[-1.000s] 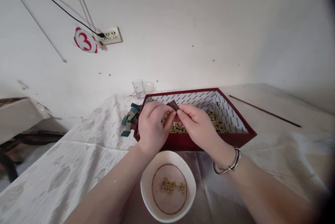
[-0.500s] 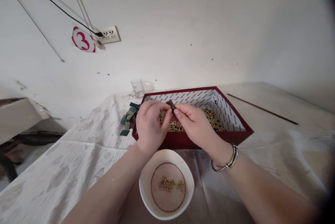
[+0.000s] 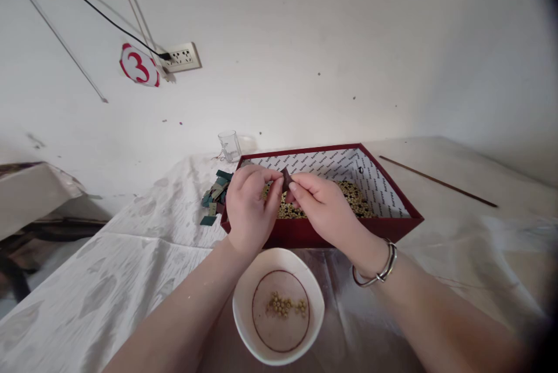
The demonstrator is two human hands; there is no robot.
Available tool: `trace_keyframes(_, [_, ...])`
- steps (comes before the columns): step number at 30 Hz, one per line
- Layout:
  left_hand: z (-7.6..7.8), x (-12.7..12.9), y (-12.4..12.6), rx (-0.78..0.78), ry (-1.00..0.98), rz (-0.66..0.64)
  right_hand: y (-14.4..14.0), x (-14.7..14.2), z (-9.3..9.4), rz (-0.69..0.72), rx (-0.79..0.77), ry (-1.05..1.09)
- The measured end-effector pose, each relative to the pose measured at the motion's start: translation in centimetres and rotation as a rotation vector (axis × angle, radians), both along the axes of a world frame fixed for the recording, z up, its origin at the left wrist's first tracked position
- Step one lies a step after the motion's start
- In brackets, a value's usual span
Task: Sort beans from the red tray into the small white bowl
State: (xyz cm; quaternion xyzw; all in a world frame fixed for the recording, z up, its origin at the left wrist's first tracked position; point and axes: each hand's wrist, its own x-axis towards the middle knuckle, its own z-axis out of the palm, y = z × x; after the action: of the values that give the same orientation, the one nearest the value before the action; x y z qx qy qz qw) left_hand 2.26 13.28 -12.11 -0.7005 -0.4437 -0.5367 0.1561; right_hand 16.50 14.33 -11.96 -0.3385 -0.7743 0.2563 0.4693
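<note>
My left hand (image 3: 253,204) and my right hand (image 3: 320,201) meet above a dark red box, their fingertips pinching a small dark brown piece (image 3: 286,179) between them. It looks like a folded scrap of leather or card; its lower part is hidden by the fingers. The red box (image 3: 392,225) has a white printed lining, and many gold and black beads (image 3: 355,201) lie in it. A silver bangle (image 3: 383,271) circles my right wrist. Below my hands stands a white bowl (image 3: 244,321) with several gold beads (image 3: 282,305) at its bottom.
To the left of the box lies a pile of dark green and brown flat pieces (image 3: 217,196). Behind it stands a clear glass mug (image 3: 229,145). A thin brown stick (image 3: 438,181) rests on the cloth-covered table (image 3: 143,268) at right, near the wall.
The brown piece has turned slightly and now shows a more pointed top between my fingertips. My left fingers have shifted a little; the bowl, box and beads look unchanged.
</note>
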Motion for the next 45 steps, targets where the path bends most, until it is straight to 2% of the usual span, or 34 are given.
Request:
trace_keyframes(23, [0.44,-0.26,0.29,-0.149,-0.089,-0.108,-0.03,-0.16,-0.13,-0.046,0.058,-0.073])
trace_keyframes(32, [0.50,-0.38,0.27,-0.151,-0.077,-0.151,0.13,-0.16,-0.40,-0.070,0.078,-0.059])
trace_keyframes(45, [0.52,-0.14,0.23,-0.148,-0.085,-0.115,0.13,-0.10,-0.31,-0.074,0.070,-0.066])
